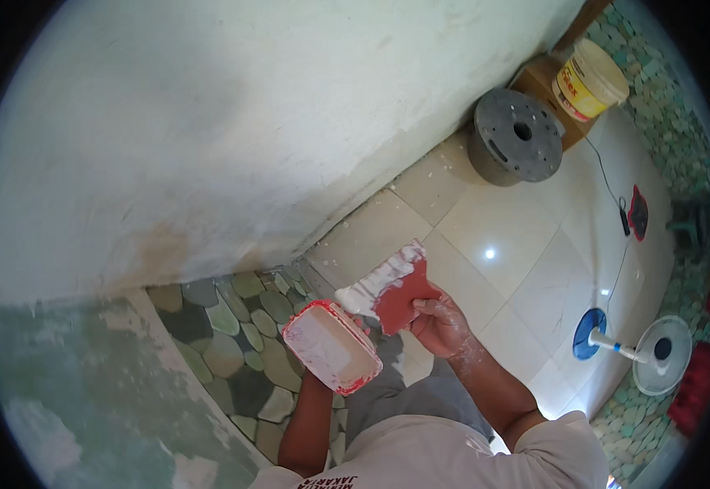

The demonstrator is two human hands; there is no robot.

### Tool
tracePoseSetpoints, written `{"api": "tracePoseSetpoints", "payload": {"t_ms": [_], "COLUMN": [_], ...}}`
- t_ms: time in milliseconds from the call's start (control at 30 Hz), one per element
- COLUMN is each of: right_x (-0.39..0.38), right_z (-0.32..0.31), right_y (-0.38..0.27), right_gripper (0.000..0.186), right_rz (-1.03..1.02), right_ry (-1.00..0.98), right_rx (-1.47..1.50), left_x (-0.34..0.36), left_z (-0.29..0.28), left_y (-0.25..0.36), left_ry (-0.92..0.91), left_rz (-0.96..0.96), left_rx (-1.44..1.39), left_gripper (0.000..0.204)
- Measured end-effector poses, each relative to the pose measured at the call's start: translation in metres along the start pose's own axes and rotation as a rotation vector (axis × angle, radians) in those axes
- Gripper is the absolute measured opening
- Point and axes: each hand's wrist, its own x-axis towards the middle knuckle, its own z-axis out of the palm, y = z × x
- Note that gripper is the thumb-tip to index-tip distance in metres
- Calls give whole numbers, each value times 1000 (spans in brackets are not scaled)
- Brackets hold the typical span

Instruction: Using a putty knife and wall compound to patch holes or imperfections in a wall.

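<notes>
The red-rimmed tub (363, 381), pale paste (316, 344) inside, sits in the left hand (362, 324), whose grip is mostly hidden behind it, fingers curled at its right edge. Just right of the tub, the right hand (443, 324) pinches a red scraper (402, 303) between thumb and fingers, its edge thickly coated white; well beyond the tub, up and right, a grey drum (526, 134) stands on the tiled floor (485, 212).

We held our bare right forearm (495, 385) slanting inward, the white-smeared right hand (443, 323) pinching, thumb uppermost; our bare left forearm (306, 428) pointed upward, its left hand (361, 324) mostly hidden.
</notes>
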Motion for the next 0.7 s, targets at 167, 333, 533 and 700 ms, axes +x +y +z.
{"api": "tracePoseSetpoints", "payload": {"t_ms": [167,333,533,700], "right_x": [34,77,140,227], "right_z": [-14,-55,-108,-183], "right_y": [44,46,14,14], "right_gripper": [34,38,43,35], "right_rz": [108,32,-163,-355], "right_ry": [28,91,254,399], "right_rx": [59,79,-16,-85], "left_x": [36,73,124,136], "left_z": [-30,-66,-59,-70], "left_y": [57,69,55,55], "left_ry": [161,360,666,679], "left_rz": [-81,-113,-113,-75], "left_rx": [-26,-52,-1,30], "left_gripper": [65,65,68,74]}}
